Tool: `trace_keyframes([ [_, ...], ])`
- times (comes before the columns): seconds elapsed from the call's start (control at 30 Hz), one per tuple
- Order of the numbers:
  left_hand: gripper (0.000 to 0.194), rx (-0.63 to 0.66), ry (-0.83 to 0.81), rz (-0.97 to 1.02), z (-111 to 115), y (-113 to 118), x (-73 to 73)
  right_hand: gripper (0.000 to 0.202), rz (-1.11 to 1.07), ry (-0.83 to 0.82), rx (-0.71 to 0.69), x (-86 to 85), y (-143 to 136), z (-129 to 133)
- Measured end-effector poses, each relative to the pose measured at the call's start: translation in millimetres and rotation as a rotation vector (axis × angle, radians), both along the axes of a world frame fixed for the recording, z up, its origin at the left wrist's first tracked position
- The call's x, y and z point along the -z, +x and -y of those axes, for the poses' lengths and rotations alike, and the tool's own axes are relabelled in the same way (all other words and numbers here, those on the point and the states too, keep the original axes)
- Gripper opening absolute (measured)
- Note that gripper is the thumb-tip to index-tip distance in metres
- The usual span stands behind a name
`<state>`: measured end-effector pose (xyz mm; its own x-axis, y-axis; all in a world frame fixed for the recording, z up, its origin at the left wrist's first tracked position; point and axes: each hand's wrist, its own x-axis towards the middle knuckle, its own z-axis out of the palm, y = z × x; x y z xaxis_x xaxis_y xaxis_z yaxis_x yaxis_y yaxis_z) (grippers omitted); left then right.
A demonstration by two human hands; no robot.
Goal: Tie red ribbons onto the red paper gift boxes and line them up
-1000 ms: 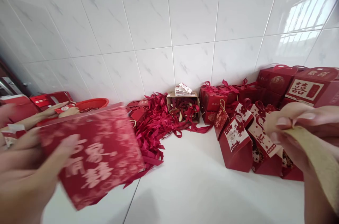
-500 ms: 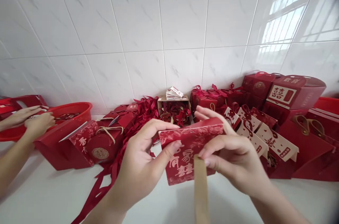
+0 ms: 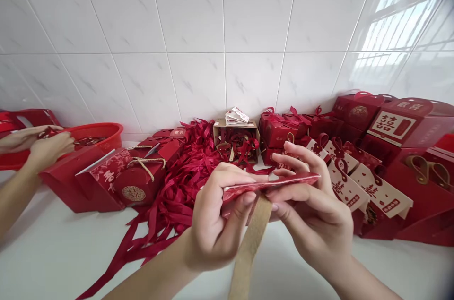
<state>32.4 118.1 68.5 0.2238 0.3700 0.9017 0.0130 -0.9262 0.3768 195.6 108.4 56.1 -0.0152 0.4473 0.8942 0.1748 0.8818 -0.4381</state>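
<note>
Between my two hands is a folded red printed paper card [image 3: 296, 179], tipped so that I see it nearly edge-on and its lettering is hidden. My left hand [image 3: 218, 217] grips its left end, thumb below and fingers on top. A flat gold-tan strap [image 3: 252, 243] hangs from the card's near side down past the bottom of the view. With thumb and forefinger, my right hand [image 3: 314, 208] pinches at the strap's upper end against the card, while its other fingers rise behind. My fingers hide whether the strap end goes through the card.
Red ribbons [image 3: 184, 182] lie heaped at centre-left near red gift boxes [image 3: 131, 179]. A small carton [image 3: 215, 141] holds strap pieces, with white slips [image 3: 237, 115] on top. Red and white gift bags [image 3: 381, 189] stand right. Another person's hands [image 3: 53, 146] work over a red basin [image 3: 115, 134].
The card has tilted from showing its lettered face to nearly edge-on, and my hands have shifted slightly right. The strap now slants down to the left. My view has shifted a little.
</note>
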Motion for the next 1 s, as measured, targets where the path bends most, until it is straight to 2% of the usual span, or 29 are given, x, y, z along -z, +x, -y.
trace_keyframes([
  [0.17, 0.03, -0.117, 0.173, -0.053, -4, -5, -1.8, 0.018, -0.002, -0.016, -0.004, 0.0, 2, -1],
  [0.23, 0.029, -0.151, 0.195, -0.079, -5, -6, -3.1, 0.017, 0.014, -0.009, 0.01, 0.1, 2, -2],
  [0.3, 0.027, -0.151, 0.196, -0.08, -5, -7, -3.7, 0.019, 0.004, 0.027, 0.016, 0.4, 2, -3],
  [0.4, 0.028, -0.113, 0.205, -0.067, -3, -5, -1.3, 0.027, -0.131, 0.049, -0.034, 1.4, -1, -5],
  [0.47, 0.029, -0.079, 0.127, -0.038, -1, -2, 3.2, 0.034, -0.215, -0.025, -0.11, 2.3, -2, -7],
  [0.53, 0.028, -0.04, 0.007, 0.012, 1, 1, 8.4, 0.032, -0.208, -0.131, -0.174, 3.0, -3, -9],
  [0.63, 0.025, 0.006, -0.106, 0.0, 1, 3, 11.7, 0.02, -0.177, -0.219, -0.143, 3.2, 0, -12],
  [0.73, 0.039, -0.104, -0.11, -0.059, -4, -3, 4.3, 0.019, -0.177, -0.237, -0.031, 1.6, 3, -14],
  [0.8, 0.051, -0.218, -0.025, -0.06, -7, -12, -6.3, 0.018, -0.159, -0.227, 0.02, -0.1, 4, -14],
  [0.87, 0.043, -0.256, 0.099, -0.133, -8, -23, -18.3, 0.017, -0.134, -0.207, 0.051, -1.5, 5, -14],
  [0.93, 0.029, -0.231, 0.183, -0.235, -5, -32, -28.1, 0.017, -0.097, -0.192, 0.061, -2.1, 5, -14],
  [1.0, 0.025, -0.176, 0.163, -0.249, 0, -36, -33.1, 0.016, -0.03, -0.16, 0.035, -1.6, 5, -14],
])
